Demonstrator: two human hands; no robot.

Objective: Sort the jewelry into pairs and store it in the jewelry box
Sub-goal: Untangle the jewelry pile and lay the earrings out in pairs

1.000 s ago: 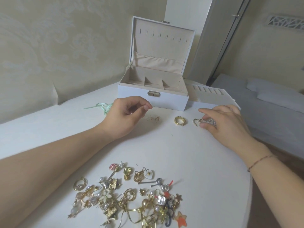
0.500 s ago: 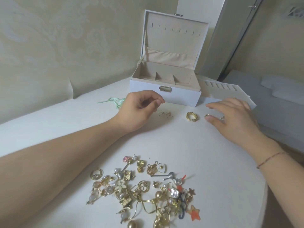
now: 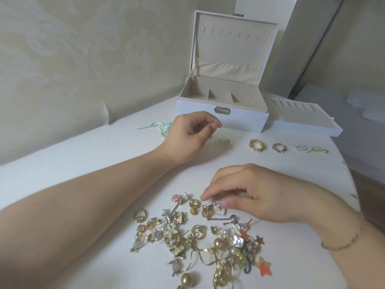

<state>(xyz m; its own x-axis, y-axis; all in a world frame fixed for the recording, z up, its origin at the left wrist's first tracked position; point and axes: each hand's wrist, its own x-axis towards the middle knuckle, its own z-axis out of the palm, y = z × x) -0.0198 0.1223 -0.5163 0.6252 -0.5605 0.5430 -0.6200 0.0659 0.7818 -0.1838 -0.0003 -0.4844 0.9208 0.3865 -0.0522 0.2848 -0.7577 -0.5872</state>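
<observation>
- Soft, even daylight fills the scene; no single source shows itself.
- Shadows are faint: a pale grey one lies under the left forearm (image 3: 87, 207) on the white round-edged table (image 3: 312, 205), another beneath the right hand (image 3: 262, 195).
- The tangled heap of gold and pearl jewelry (image 3: 200, 238) at the table's near edge catches small glints, with no harsh glare.
- Wide-angle distortion bows the table's right edge and tilts the grey cabinet (image 3: 302, 44).
- Overall slightly soft and grainy; fine detail smears.
</observation>
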